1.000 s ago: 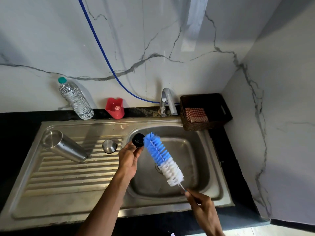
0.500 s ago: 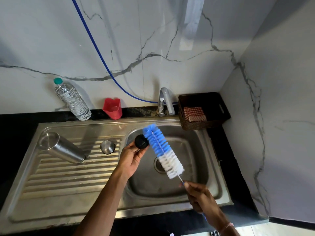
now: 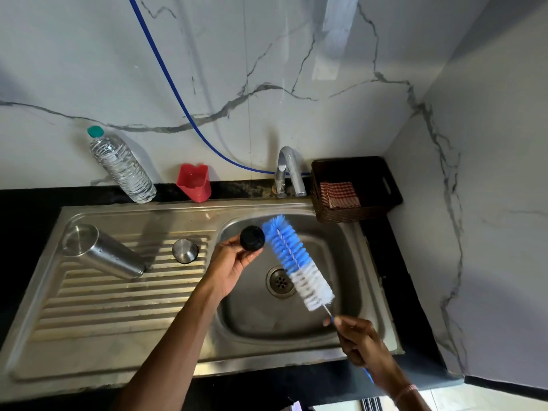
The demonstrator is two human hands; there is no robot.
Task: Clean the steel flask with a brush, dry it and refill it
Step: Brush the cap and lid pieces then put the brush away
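The steel flask stands upside down on the ribbed drainboard at the left. Beside it sits its steel cap. My left hand holds a small black stopper at the fingertips over the sink basin's left edge. My right hand grips the thin handle of a bottle brush with blue and white bristles. The brush's blue tip lies against the stopper's right side.
The steel sink has a drain and a tap behind it. A plastic water bottle and a red cup stand at the back. A dark basket with a checked cloth sits at the right.
Both hands have shifted a little to the right over the basin. The brush's blue tip has stayed against the stopper.
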